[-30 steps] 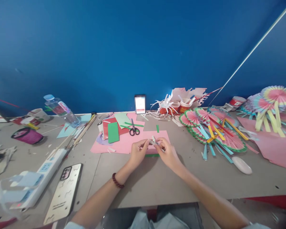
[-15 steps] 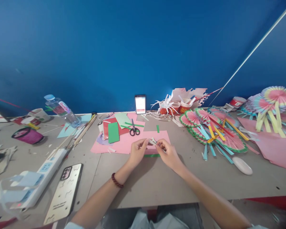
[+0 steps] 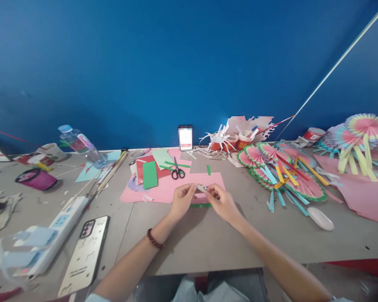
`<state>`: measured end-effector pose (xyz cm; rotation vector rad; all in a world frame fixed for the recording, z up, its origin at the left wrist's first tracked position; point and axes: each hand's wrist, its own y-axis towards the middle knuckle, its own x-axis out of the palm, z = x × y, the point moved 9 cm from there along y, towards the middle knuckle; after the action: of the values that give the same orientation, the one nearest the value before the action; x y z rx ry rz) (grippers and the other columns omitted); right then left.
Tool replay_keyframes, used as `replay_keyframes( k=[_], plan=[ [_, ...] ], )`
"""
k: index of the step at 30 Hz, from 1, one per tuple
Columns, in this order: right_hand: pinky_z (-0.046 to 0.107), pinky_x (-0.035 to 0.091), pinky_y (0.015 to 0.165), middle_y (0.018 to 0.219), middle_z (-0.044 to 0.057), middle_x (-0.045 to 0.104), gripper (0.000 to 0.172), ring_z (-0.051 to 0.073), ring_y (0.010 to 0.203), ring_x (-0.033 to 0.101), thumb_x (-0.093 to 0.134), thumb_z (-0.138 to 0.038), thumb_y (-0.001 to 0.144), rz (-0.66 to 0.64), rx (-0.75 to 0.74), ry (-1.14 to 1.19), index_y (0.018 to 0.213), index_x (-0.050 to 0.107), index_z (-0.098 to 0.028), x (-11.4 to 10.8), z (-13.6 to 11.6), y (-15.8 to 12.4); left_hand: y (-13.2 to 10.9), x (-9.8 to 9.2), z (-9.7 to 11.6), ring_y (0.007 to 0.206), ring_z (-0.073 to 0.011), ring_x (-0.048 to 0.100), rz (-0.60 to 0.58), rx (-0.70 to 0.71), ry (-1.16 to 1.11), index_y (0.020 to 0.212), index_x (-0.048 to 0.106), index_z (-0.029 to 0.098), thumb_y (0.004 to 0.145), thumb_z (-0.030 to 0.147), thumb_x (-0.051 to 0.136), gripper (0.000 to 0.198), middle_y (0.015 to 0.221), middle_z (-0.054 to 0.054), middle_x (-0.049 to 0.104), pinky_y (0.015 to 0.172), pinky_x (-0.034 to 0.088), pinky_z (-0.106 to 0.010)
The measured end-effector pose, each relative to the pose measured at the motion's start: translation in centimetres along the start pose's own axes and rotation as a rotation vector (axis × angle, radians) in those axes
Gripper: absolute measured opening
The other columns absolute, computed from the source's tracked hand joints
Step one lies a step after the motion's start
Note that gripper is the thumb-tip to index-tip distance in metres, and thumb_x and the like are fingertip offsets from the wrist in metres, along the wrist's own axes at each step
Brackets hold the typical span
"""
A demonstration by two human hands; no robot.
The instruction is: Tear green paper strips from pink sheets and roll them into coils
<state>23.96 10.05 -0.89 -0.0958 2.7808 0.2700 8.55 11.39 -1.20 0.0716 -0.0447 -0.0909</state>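
Observation:
Both of my hands pinch a small pale strip, perhaps paper, between them above the near edge of a pink sheet. My left hand grips its left end with thumb and forefinger. At the other end, the fingertips of my right hand are closed on it. Below the hands a green strip lies along the sheet's near edge. Black-handled scissors rest just beyond, beside a green paper rectangle and a red packet.
Pleated paper fans with coloured strips lie at right, near a white oval object. On the left are a phone, a power strip and a leaning water bottle. A small screen stands against the blue wall.
The pale strip between my fingers has turned and now lies flatter, with less of it sticking up. My hands have stayed in nearly the same place.

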Motion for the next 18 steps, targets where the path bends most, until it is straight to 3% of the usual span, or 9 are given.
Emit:
replay_keyframes(
  k=[6, 18],
  plan=[
    [0.027, 0.044, 0.059, 0.062, -0.003, 0.058, 0.028, 0.015, 0.059, 0.055, 0.059, -0.05, 0.089, 0.011, 0.01, -0.016, 0.082, 0.058, -0.023, -0.1, 0.4, 0.2, -0.2, 0.4, 0.1, 0.085, -0.0254, 0.077, -0.047, -0.007, -0.016, 0.086, 0.08, 0.017, 0.086, 0.064, 0.064, 0.049, 0.096, -0.013, 0.082, 0.067, 0.056, -0.03],
    [0.029, 0.044, 0.059, 0.063, 0.0, 0.058, 0.043, 0.016, 0.059, 0.052, 0.057, -0.063, 0.089, 0.027, 0.003, -0.036, 0.076, 0.057, -0.022, -0.6, -0.8, 0.1, 0.1, 0.1, 0.5, 0.084, -0.0259, 0.077, -0.032, -0.012, -0.048, 0.082, 0.081, 0.018, 0.082, 0.066, 0.069, 0.05, 0.093, -0.012, 0.082, 0.07, 0.059, -0.033]
  ],
)
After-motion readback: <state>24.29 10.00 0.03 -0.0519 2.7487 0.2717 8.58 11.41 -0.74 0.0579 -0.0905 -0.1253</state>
